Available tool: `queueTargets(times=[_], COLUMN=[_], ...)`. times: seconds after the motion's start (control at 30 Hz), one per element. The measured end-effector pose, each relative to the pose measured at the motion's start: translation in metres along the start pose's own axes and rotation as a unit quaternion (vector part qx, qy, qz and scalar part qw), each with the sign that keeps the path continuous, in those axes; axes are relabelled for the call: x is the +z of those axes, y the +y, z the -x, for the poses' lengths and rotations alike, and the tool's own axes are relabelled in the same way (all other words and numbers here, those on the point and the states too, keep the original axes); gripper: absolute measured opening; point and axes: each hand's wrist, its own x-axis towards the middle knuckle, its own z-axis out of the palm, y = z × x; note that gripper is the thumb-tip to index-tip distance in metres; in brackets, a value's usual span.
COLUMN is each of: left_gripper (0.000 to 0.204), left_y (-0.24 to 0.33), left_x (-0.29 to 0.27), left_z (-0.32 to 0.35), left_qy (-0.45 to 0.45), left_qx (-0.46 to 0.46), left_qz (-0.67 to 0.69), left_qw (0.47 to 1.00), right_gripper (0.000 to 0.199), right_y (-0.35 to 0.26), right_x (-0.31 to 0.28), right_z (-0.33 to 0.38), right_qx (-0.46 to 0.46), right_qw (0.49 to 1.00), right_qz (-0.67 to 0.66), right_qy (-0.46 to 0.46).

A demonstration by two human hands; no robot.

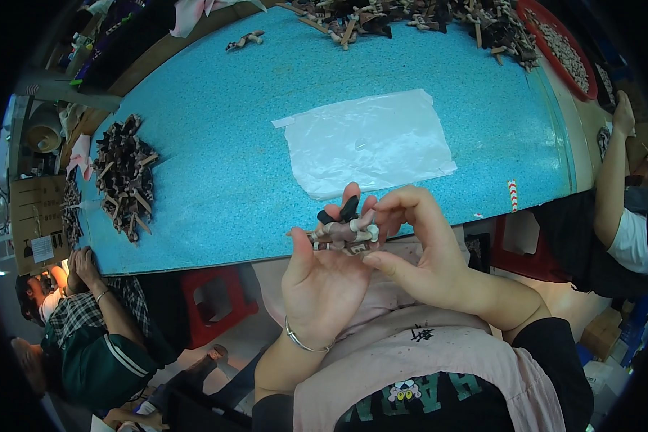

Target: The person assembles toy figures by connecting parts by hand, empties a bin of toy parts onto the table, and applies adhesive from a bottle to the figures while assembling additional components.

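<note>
I am cradling one small, knobbly brown, beige and black figurine [347,231] on my left hand [329,282], which is lying palm up, fingers extended. My right hand [423,255] is curving around its pale rounded end; I cannot tell whether thumb and fingertips are pinching. Both hands are hovering at the near edge of a speckled blue tabletop [216,155]. One wrinkled, glossy whitish plastic sheet [371,144] is lying beyond. One lone brown-and-beige figure [245,40] is lying farther off; one round red basin [591,85] is holding many small pale pieces [560,52].
</note>
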Motion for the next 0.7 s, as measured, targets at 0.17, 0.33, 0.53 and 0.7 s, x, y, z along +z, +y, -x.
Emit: queueTargets(times=[0.17, 0.33, 0.53, 0.7], left_gripper=[0.044, 0.045, 0.042, 0.041], left_y=[-0.003, -0.006, -0.008, -0.006], left_x=[-0.001, -0.003, 0.002, 0.000], left_z=[0.002, 0.000, -0.002, 0.003], left_qy=[-0.009, -0.043, 0.002, 0.002], left_qx=[-0.004, -0.014, -0.020, -0.031], left_qz=[0.059, 0.113, 0.072, 0.126], left_qw=[0.998, 0.993, 0.997, 0.992], right_gripper=[0.045, 0.041, 0.040, 0.043], right_y=[-0.001, 0.003, 0.000, 0.006], right_x=[0.004, -0.003, -0.007, -0.010], right_z=[-0.004, -0.001, -0.008, -0.006], right_qx=[-0.059, -0.121, -0.133, -0.174], right_qw=[0.994, 0.976, 0.981, 0.969], right_qz=[0.092, 0.179, 0.139, 0.171], right_qy=[-0.017, -0.020, -0.006, -0.021])
